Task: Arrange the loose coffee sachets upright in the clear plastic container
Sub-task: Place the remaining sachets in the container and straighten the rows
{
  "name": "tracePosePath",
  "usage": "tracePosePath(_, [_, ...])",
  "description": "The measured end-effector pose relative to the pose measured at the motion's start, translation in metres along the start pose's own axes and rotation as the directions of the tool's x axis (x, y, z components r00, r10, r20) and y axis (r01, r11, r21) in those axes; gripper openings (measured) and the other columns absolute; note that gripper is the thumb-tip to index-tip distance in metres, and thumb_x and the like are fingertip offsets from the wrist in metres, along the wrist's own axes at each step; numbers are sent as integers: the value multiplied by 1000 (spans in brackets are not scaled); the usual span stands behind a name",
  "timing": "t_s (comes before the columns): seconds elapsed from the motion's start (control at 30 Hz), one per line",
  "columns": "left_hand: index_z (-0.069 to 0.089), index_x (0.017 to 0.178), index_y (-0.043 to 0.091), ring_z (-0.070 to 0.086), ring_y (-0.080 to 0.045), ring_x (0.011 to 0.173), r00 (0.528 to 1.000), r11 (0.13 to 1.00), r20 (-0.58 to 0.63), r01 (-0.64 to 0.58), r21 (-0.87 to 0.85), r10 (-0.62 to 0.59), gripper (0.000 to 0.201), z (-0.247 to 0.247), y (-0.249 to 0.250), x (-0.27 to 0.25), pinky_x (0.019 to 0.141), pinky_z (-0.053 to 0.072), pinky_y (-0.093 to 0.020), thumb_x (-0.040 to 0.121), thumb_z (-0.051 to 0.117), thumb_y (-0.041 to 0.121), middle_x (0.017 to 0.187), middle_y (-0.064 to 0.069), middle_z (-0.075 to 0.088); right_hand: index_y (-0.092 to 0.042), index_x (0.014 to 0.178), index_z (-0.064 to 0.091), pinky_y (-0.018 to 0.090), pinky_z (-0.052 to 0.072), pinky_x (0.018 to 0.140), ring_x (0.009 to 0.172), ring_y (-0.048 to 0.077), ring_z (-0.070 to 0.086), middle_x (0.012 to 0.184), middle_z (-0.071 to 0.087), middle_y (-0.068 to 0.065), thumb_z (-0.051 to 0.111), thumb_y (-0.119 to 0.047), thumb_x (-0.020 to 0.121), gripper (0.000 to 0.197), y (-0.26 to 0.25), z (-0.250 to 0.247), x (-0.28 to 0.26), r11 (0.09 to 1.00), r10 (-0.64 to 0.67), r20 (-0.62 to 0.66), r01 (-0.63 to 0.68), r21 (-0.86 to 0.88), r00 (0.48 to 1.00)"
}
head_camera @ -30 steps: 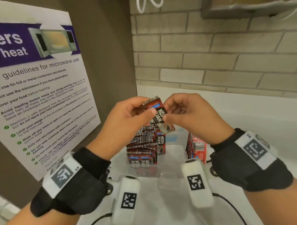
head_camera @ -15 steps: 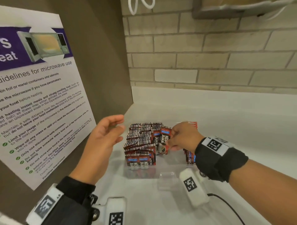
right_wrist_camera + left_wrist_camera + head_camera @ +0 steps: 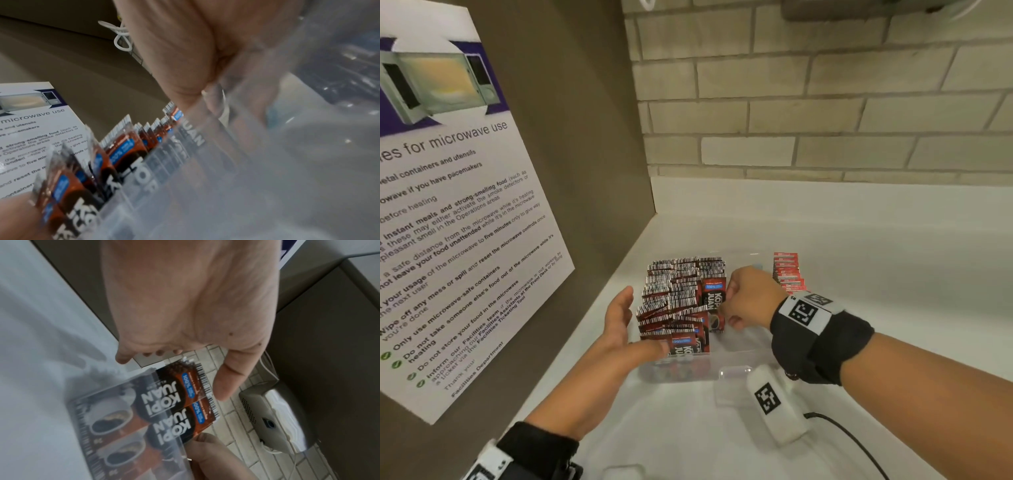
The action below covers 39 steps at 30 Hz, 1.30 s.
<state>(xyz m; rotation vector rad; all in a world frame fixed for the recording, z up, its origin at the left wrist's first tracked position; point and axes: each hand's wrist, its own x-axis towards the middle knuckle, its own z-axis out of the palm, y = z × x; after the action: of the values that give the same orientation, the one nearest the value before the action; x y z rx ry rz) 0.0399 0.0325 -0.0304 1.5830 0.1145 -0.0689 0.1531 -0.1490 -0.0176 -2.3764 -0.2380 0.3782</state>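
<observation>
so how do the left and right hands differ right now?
The left hand is open, fingers straight, against the left side of the brown sachets; the right hand has its fingers curled, pinching one sachet on the stack's right side. The left hand reaches around the clear container from outside; the right hand is down inside it. Both wear black wrist bands.

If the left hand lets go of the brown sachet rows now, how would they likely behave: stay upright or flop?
The brown sachet rows would probably lean: they already fan unevenly toward the left hand. The thin, flat packets look light and floppy singly. The clear plastic container wall likely stops a full spill, and the right hand braces one side.
</observation>
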Motion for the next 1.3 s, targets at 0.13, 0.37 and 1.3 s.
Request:
tracePosePath(0.13, [15,148,38,31,6,134,999,1000,47,10,-9,-10,121,-1,-4,-1,107,29,-25,42,75,33,150,21,28,-14,64,35,31,38,63,65,18,46,70,50,12,67,-3,73,34,3,2,-2,999,5,69,-2,-43,998])
tracePosePath(0.37, [18,147,39,32,8,133,1000,1000,26,-2,-19,2,120,-1,-4,-4,109,28,-27,42,75,35,151,21,27,-10,97,41,23,44,50,59,14,53,80,54,4,67,-12,82,31,-3,-11,-18,993,-86,53,90,-77,995])
tracePosePath(1.3, [44,76,30,52,9,60,925,965,278,262,29,-260,45,145,41,44,59,41,-10,87,43,-13,70,16,49,-26,130,43,22,36,94,112,15,35,116,36,-4,55,-23,90,42,72,-68,-49,850,-286,-45,232,-472,957])
